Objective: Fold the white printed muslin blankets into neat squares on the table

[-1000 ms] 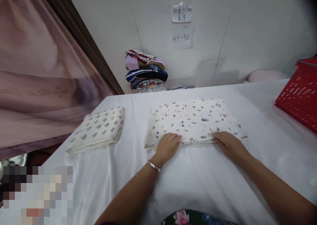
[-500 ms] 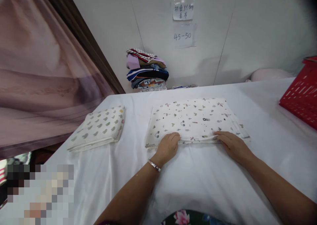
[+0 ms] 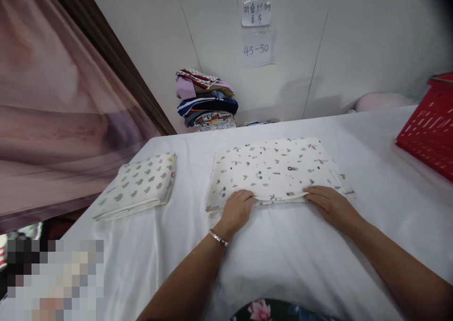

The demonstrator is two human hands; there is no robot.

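A folded white cloth with small printed motifs [image 3: 276,168] lies in the middle of the white-covered table [image 3: 283,255]. My left hand [image 3: 236,209], a bracelet on its wrist, has its fingers curled on the cloth's near edge. My right hand [image 3: 331,204] grips the same near edge further right, fingers pressed on the fabric. A second folded cloth with grey-green spots [image 3: 139,184] rests to the left, apart from both hands.
A red plastic basket [image 3: 430,127] stands at the table's right edge. A pile of folded coloured fabrics [image 3: 207,99] sits against the back wall under two paper notes [image 3: 256,33]. A pinkish curtain [image 3: 53,104] hangs on the left. A pink cushion [image 3: 380,102] lies behind the table.
Both hands stay on the near edge of the printed cloth; the left hand has shifted slightly leftward. The view has tilted a little.
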